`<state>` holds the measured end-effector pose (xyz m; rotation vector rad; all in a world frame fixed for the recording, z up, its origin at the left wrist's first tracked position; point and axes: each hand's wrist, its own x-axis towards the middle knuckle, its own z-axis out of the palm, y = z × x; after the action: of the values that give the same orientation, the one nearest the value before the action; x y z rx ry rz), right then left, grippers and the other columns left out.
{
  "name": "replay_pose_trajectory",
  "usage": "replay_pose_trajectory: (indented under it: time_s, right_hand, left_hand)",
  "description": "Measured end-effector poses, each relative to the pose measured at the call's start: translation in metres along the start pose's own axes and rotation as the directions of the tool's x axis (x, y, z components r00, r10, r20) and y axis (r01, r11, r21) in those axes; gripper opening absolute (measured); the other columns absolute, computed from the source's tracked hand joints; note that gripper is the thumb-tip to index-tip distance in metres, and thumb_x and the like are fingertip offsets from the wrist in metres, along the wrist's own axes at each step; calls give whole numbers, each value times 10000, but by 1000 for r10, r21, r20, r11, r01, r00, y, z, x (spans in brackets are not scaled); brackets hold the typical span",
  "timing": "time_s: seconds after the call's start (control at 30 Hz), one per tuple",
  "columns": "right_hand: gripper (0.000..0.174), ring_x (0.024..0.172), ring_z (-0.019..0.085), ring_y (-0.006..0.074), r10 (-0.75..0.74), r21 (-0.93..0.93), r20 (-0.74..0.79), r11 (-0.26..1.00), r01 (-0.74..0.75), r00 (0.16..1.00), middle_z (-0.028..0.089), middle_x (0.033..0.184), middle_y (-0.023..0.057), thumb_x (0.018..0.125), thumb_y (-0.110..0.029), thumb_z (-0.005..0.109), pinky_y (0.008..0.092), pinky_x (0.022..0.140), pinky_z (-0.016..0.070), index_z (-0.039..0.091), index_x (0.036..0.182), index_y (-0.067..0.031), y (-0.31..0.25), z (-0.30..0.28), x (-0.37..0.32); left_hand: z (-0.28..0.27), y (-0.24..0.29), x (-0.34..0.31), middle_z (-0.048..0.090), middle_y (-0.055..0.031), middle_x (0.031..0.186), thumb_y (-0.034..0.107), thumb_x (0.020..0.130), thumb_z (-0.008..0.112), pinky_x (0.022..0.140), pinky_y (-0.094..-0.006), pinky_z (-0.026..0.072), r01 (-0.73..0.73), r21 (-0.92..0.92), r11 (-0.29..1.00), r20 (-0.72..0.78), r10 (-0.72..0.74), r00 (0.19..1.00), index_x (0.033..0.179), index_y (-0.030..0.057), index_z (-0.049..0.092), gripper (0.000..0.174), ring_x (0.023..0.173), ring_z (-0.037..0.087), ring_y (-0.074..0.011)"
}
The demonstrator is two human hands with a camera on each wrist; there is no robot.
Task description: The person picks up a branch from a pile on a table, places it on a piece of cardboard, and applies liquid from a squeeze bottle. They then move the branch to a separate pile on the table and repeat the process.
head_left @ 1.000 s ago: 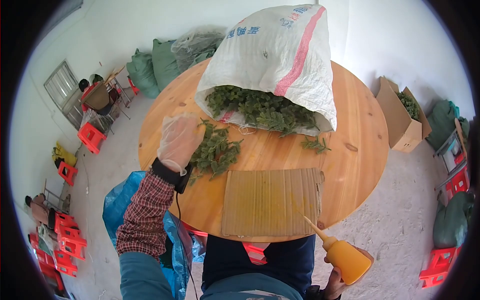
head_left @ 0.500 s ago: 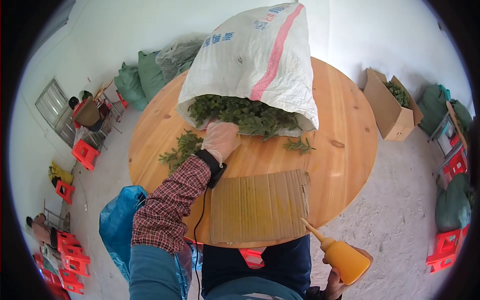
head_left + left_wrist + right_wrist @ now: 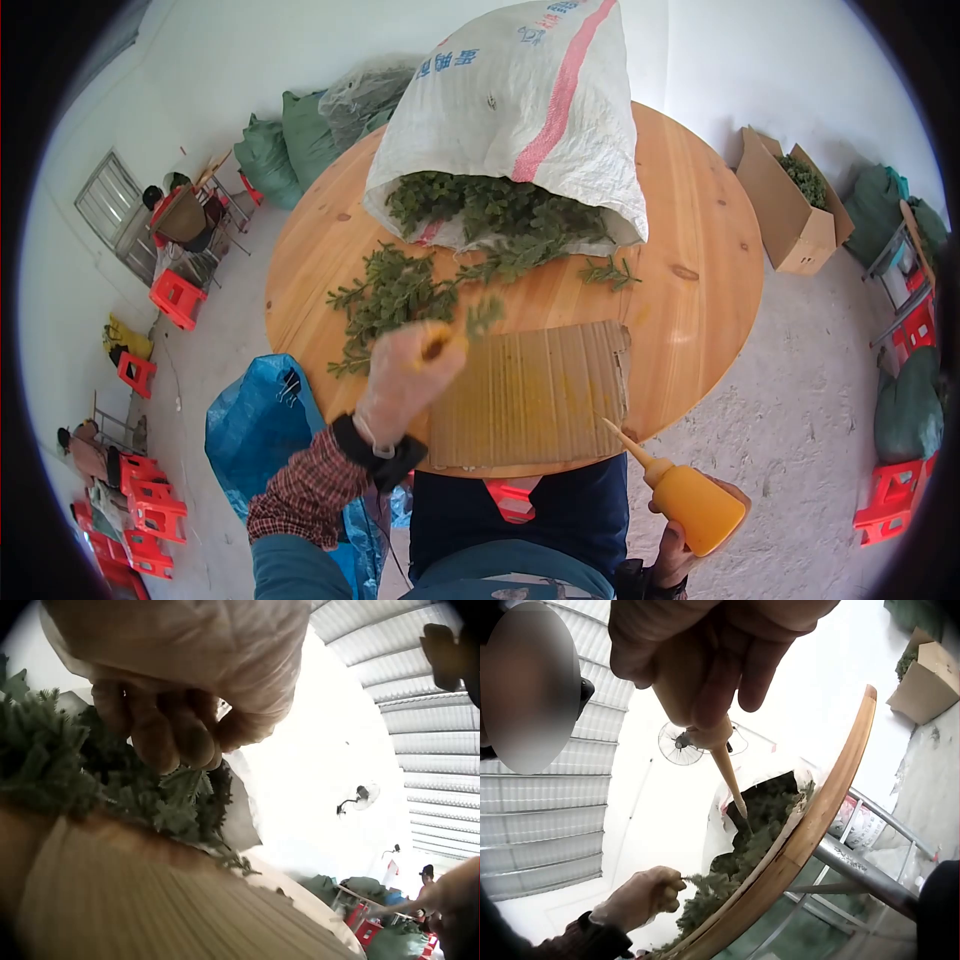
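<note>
A small conifer-like sprig [image 3: 485,316] is now in the air by the far left corner of the corrugated cardboard sheet [image 3: 525,400], blurred in the head view. The gloved left hand [image 3: 410,370] pinches it between thumb and fingertips, the grip drawn in to a narrow hold; half a second ago that hand was beyond the cardboard, at the mouth of the woven sack [image 3: 500,110]. So one piece seems to have been singled out — the loose heap of sprigs [image 3: 395,290] lies beyond and left of the cardboard.

The right hand [image 3: 672,560], near side and right of the cardboard, has its fingers round a yellow squeeze bottle [image 3: 697,508], much as before. Its nozzle [image 3: 626,440] points over the cardboard's right edge on the round wooden tabletop [image 3: 690,335] — apart from the sprig, so the two appear not yet brought together
</note>
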<state>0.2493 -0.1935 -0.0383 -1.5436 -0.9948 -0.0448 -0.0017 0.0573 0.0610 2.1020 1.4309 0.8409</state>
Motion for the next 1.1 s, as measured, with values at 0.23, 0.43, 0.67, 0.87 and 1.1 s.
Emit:
replay_pose_trajectory:
  time_s: [0.23,0.43,0.67,0.87,1.1]
  right_hand:
    - [818,760,701,251,75,88,54,993,-80,996,513,1138,154,898,-682,577,328,626,579,470,1206,68,-11,8,-2]
    - [851,937,640,233,156,63,48,985,-158,987,568,1078,123,794,-703,704,365,827,514,488,1185,22,-11,5,-7]
    - [804,754,689,249,60,70,55,995,-64,997,453,1181,147,899,-671,579,324,595,584,489,1212,64,-7,13,-8]
    - [792,742,689,247,21,43,120,999,-27,993,450,1184,144,905,-657,581,327,610,573,484,1219,63,-3,9,-9]
    - [801,733,689,247,-4,30,148,1000,0,989,446,1195,142,899,-667,581,326,617,567,477,1231,55,-5,13,-7]
  left_hand:
    - [-2,1,-85,650,-111,691,178,861,680,566,-385,472,-25,145,989,262,-14,965,825,9,685,173,627,638,-266]
    - [-19,8,-81,660,-54,779,202,818,737,689,-407,465,-337,441,832,114,321,940,924,97,714,151,748,639,-271]
    - [8,-19,-67,626,-38,843,235,815,744,718,-383,423,-527,443,725,147,521,841,919,117,673,172,799,605,-248]
    - [13,-24,-80,617,-47,910,280,820,749,734,-394,417,-354,368,860,196,301,933,895,113,655,206,854,594,-242]
    - [-5,-21,-86,619,-68,983,248,780,777,779,-412,423,-247,498,831,73,244,967,1011,125,673,282,927,591,-284]
